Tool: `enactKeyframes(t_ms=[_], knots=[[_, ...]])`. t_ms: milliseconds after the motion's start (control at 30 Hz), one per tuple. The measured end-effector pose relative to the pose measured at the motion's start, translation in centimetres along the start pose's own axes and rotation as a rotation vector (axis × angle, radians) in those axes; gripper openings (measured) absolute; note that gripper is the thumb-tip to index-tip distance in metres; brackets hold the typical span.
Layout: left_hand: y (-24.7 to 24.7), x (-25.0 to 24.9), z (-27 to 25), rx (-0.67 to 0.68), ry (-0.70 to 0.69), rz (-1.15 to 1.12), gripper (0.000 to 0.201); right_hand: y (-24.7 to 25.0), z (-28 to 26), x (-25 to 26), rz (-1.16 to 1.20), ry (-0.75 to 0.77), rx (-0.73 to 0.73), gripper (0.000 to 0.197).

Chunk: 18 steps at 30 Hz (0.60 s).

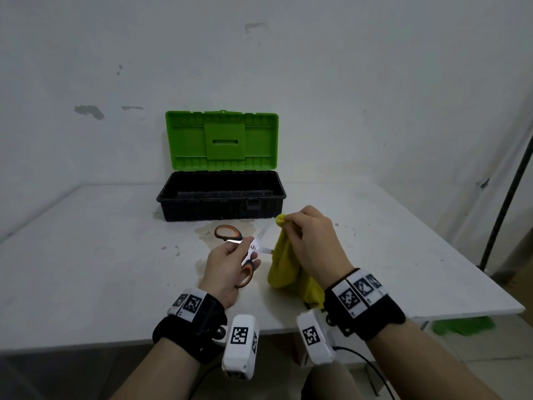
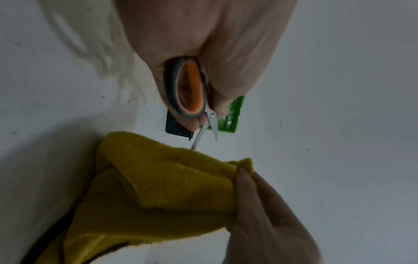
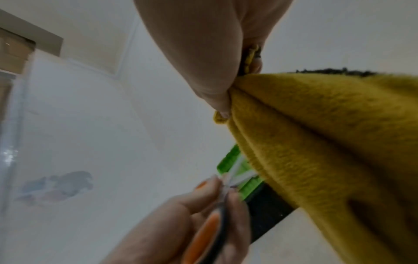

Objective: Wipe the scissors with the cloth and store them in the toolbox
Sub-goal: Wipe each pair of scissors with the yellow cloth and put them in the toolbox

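My left hand (image 1: 230, 262) grips the orange-and-black scissors (image 1: 227, 233) near the pivot, above the table. The blades stand apart, and one tip reaches the yellow cloth (image 1: 284, 267). My right hand (image 1: 308, 241) pinches a top corner of that cloth, which hangs down to the table. In the left wrist view the scissors (image 2: 192, 92) sit in my fingers, with the cloth (image 2: 172, 178) just below the blade tips. In the right wrist view the cloth (image 3: 316, 134) hangs from my thumb and fingers. The toolbox (image 1: 222, 194), black with its green lid raised, stands open behind my hands.
The white table (image 1: 86, 255) has a yellowish stain (image 1: 207, 233) under the scissors. A black pole (image 1: 507, 192) leans at the right edge. Something green (image 1: 461, 326) lies on the floor beyond the right corner. A white wall stands behind the toolbox.
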<state>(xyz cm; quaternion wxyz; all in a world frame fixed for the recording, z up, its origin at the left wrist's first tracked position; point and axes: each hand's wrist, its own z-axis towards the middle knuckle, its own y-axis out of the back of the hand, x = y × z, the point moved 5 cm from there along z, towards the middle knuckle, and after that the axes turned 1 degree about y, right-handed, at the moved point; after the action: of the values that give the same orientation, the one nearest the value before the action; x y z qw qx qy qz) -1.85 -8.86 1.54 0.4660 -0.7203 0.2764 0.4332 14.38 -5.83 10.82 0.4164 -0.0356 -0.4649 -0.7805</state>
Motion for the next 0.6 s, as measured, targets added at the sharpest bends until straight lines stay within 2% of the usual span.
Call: enactKeyframes(t_ms=[133, 233, 467, 600], knots=[[0.1, 0.5, 0.3, 0.014, 0.039, -0.042, 0.022, -0.7, -1.8, 2.6, -0.033, 0.086, 0.095, 0.02], [-0.1, 0.9, -0.1, 0.052, 0.025, 0.018, 0.023, -2.7, -2.1, 3.1, -0.095, 0.091, 0.198, 0.022], [0.0, 0.8, -0.4, 0.056, -0.014, 0.005, 0.022, -5.5, -3.0, 3.3, -0.171, 0.14, 0.233, 0.01], [0.3, 0.3, -0.5, 0.075, -0.029, 0.048, 0.019, -5.3, -3.6, 4.0, -0.169, 0.256, 0.377, 0.02]])
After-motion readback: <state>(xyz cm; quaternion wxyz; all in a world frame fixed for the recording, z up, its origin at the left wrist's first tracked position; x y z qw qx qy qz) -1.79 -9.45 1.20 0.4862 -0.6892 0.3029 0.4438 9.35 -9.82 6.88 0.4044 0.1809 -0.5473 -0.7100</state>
